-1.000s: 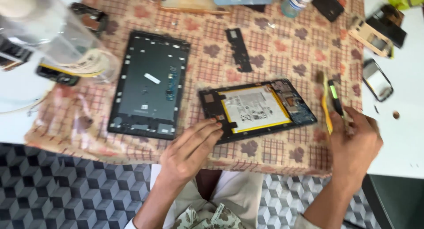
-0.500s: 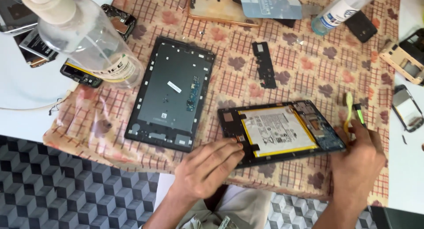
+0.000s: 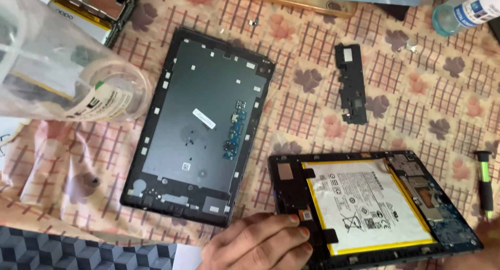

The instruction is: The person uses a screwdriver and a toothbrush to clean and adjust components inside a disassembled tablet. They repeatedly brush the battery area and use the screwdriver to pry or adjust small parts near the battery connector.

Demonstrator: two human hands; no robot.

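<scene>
Table draped in a peach floral checked cloth point(image 3: 416, 108), grey patterned floor point(image 3: 62, 249) below, daylight

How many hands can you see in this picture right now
1 for certain: the left hand at the bottom edge, fingers on the opened tablet. A sliver at the lower right corner may be the right hand, mostly out of frame.

A single head-worn camera looks steeply down, close over the cloth-covered worktop point(image 3: 406, 108); the wearer's near edge lies at the bottom of the frame. No second view shares the scene.
</scene>
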